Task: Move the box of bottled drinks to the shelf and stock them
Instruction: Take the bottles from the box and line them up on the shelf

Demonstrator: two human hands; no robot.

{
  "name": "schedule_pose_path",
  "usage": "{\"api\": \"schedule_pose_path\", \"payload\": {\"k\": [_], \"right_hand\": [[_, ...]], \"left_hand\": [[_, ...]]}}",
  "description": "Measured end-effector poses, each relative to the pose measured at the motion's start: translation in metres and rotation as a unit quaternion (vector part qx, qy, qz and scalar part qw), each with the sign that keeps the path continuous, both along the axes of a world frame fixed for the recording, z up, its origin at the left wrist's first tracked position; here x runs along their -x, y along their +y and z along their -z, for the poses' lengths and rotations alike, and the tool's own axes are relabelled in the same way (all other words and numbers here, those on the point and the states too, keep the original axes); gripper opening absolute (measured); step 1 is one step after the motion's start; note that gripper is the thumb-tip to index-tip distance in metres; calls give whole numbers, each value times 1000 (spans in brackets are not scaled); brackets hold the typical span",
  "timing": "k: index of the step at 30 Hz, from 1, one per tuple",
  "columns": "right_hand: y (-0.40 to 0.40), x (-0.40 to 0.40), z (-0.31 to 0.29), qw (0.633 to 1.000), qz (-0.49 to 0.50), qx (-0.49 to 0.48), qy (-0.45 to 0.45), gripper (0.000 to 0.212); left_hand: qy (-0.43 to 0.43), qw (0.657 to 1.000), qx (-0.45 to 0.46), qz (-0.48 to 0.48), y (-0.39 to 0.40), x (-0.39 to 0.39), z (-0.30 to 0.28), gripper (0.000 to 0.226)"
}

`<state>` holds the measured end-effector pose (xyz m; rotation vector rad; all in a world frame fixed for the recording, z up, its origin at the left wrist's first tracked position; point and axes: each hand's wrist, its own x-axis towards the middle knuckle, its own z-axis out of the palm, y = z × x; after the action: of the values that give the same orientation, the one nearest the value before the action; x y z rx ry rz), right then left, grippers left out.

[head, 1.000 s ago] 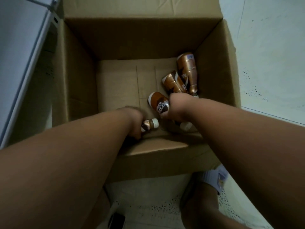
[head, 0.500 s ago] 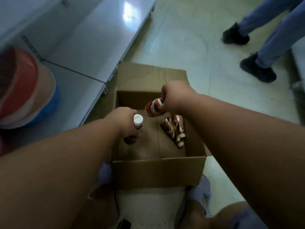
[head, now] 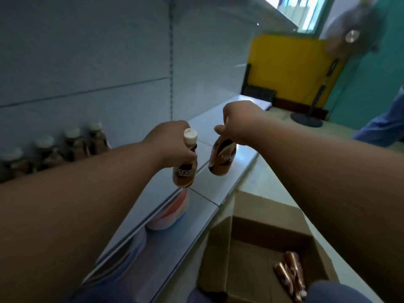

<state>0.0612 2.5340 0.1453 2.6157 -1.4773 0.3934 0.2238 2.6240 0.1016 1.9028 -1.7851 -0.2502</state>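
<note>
Two brown bottles are held up over the grey shelf (head: 229,125), one in each hand. The left hand (head: 168,143) is curled round the neck of a white-capped bottle (head: 184,169), which is carried upright with its base just above the shelf's front edge. The right hand (head: 238,121) is closed over the top of a second bottle (head: 222,159), whose cap is hidden under the fingers and whose body hangs slightly tilted over the shelf surface. The two bottles are near each other but apart. At the back of the shelf, against the rear panel, a row of stocked bottles (head: 72,143) with pale caps is seen, blurred. On the floor at lower right the open cardboard box (head: 258,217) is placed beside the shelving, and what appear to be two or three more bottles (head: 290,272) are lying on their sides in it. Under the shelf, on a lower level, red, white and blue tubs (head: 172,213) are stacked. A standing fan (head: 349,38) is visible far right.
</note>
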Motion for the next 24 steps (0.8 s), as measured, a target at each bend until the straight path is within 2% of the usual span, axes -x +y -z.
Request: {"api": "schedule_pose_path", "payload": {"k": [4,11,14,18,24], "right_hand": [[-12,-64,-2,998,-42,-24,-28,26],[-66,-151,63,987,-122,-81,-68,17],[-90,-180,84,984,-143,-83,-69,18],[-117,-216,103,981,-157,-92,-68,25],[-137,-264,104,970,-196,-102,-97,26]], "left_hand": [[-10,999,5,-34,-1,-54,-11,38],[-122,989,-40,-67,-51,-131,19,33],[-154,984,-35,-82,-74,-145,28,30],[-206,972,-54,-95,-100,-158,40,37],[-256,955,-67,-133,-118,-181,43,40]]}}
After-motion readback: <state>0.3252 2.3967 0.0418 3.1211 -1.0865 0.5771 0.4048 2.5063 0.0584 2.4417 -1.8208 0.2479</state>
